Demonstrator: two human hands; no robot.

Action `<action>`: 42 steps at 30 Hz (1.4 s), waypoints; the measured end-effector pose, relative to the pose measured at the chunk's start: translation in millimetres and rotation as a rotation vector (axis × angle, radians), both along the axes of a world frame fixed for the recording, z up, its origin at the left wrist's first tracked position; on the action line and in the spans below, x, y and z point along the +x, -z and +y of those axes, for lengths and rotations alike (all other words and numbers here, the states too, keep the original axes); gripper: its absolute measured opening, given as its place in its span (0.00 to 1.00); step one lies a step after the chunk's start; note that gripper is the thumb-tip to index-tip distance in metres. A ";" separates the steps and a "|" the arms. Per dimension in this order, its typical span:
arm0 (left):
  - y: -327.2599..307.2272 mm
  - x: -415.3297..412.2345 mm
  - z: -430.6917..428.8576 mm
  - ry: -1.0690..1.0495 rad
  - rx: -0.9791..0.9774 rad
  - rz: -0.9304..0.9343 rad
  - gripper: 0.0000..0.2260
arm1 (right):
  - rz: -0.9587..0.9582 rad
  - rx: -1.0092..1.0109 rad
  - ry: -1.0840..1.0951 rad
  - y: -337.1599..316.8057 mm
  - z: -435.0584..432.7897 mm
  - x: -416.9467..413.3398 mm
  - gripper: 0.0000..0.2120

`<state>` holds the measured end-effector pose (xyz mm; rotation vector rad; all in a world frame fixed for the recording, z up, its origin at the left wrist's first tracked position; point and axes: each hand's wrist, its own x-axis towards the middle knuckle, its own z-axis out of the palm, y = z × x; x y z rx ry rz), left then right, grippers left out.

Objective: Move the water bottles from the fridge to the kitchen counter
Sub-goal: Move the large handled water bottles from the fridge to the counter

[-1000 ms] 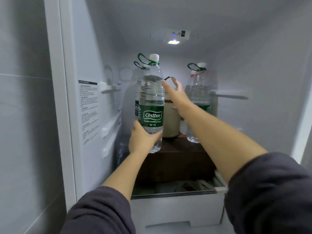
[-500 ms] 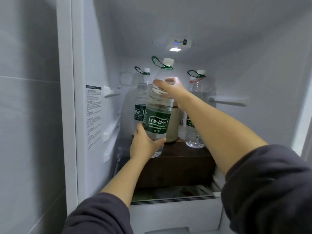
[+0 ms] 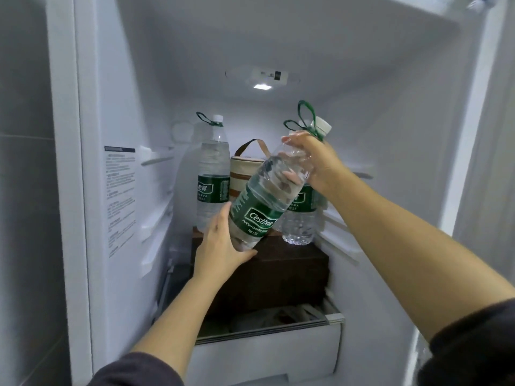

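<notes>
Water bottle (image 3: pixel 262 207): tilted, lifted clear inside fridge (image 3: pixel 117 107). Left hand (image 3: pixel 220 246) cups its base; right hand (image 3: pixel 315 160) grips its neck. Rear-left bottle (image 3: pixel 213 176) and rear-right bottle (image 3: pixel 299 221) stand upright on brown box (image 3: pixel 278 274). Counter unseen; three bottles left to move.

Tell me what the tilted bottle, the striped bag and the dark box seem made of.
Tilted bottle: clear glossy plastic; see-through ribbed wall, water inside. Striped bag: probably fabric or faux leather, matte cream with brown bands, soft strap handle. Dark box: matte dark brown, perhaps wood or wood-look board; cannot tell which.
</notes>
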<state>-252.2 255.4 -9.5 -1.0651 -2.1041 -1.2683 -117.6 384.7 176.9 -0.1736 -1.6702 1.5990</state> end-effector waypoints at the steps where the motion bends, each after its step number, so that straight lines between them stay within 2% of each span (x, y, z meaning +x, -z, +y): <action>1: 2.1 0.3 1.1 -0.004 0.015 -0.001 0.52 | 0.008 -0.002 -0.002 0.0 -0.4 2.4 0.22; 3: 5.9 2.6 2.8 -0.002 0.052 0.004 0.50 | 0.023 -0.002 -0.004 1.7 -0.6 6.8 0.22; 9: 5.2 12.7 0.2 0.013 0.070 0.080 0.47 | 0.076 -0.053 0.093 12.4 -5.4 33.9 0.10; 15: 3.8 45.4 -7.4 0.039 0.048 0.111 0.48 | 0.132 0.021 0.120 15.0 -16.4 80.5 0.02; 25: 8.5 140.0 -30.6 0.162 0.079 0.081 0.49 | 0.099 0.138 0.182 23.9 -46.4 190.0 0.07; 35: 52.6 275.0 -88.8 0.268 -0.036 0.083 0.48 | 0.036 0.058 0.281 80.8 -96.5 337.2 0.07; 42: 75.5 332.6 -103.4 0.420 -0.088 0.060 0.50 | 0.047 0.062 0.346 102.3 -125.7 408.3 0.08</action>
